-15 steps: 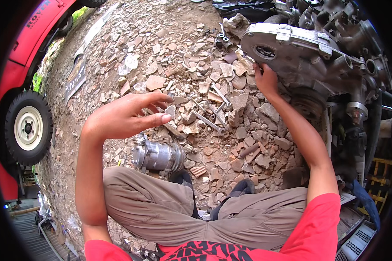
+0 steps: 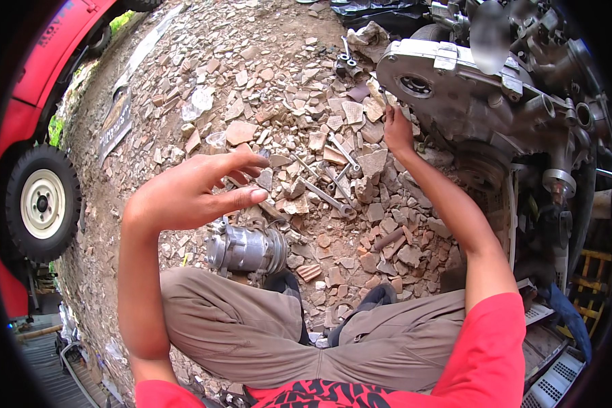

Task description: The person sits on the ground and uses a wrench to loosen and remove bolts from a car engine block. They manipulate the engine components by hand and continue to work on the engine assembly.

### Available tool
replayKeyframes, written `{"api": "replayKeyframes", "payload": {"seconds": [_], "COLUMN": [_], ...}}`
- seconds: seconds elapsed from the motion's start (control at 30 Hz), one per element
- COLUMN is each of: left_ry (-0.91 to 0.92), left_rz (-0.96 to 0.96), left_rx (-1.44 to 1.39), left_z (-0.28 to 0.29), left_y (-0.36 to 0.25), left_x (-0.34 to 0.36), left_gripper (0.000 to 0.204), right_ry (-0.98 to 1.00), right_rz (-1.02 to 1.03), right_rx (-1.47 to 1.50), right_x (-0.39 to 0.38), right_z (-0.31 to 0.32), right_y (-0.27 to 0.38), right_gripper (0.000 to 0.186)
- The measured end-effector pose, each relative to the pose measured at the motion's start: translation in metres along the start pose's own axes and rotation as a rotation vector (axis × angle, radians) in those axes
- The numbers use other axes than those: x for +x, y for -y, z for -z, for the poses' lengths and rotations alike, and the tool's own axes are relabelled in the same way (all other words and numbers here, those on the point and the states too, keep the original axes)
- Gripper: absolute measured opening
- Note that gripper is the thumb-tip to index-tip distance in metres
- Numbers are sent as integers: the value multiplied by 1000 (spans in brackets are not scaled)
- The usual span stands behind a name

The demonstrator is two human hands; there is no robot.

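My left hand (image 2: 200, 187) hovers in the air with fingers loosely bent and apart, holding nothing. Below it, a silver cylindrical compressor (image 2: 245, 248) with a grooved pulley lies on the rubble near my left knee. My right hand (image 2: 398, 129) is closed round a thin metal tool (image 2: 385, 98) whose far end points toward the engine; its exact kind is too small to make out. Just right of that hand stands a large grey engine (image 2: 469, 88) with a round opening in its front cover. Between my hands lie several wrenches (image 2: 326, 197) on the stones.
Broken tile and stone rubble (image 2: 272, 88) covers the ground. More metal parts (image 2: 350, 64) and a black plastic sheet (image 2: 374, 13) lie at the back. A red vehicle with a black tyre (image 2: 43, 202) stands at left. Plastic crates (image 2: 554, 384) are at lower right.
My right hand has moved left, away from the engine, and the thin tool in it now shows more plainly. The left hand has hardly moved.
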State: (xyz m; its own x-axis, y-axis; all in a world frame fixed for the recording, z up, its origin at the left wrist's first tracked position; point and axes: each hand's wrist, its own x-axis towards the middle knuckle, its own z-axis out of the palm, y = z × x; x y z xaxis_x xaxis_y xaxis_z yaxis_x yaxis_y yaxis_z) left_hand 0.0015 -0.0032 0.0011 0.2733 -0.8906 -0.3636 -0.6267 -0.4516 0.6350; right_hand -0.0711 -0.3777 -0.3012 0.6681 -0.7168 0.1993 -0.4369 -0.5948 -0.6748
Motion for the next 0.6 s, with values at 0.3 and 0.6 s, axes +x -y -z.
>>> {"api": "replayKeyframes", "payload": {"seconds": [0.3, 0.6], "left_ry": [-42, -55], "left_rz": [61, 34], "left_rx": [-7, -24], "left_z": [3, 1], "left_y": [0, -2], "left_x": [-23, -23], "left_gripper": [48, 52], "right_ry": [-87, 50], "right_rz": [-274, -747], "right_rx": [352, 1717], "right_x": [21, 45], "right_z": [-68, -21], "right_y": [83, 156], "right_gripper": [33, 32]}}
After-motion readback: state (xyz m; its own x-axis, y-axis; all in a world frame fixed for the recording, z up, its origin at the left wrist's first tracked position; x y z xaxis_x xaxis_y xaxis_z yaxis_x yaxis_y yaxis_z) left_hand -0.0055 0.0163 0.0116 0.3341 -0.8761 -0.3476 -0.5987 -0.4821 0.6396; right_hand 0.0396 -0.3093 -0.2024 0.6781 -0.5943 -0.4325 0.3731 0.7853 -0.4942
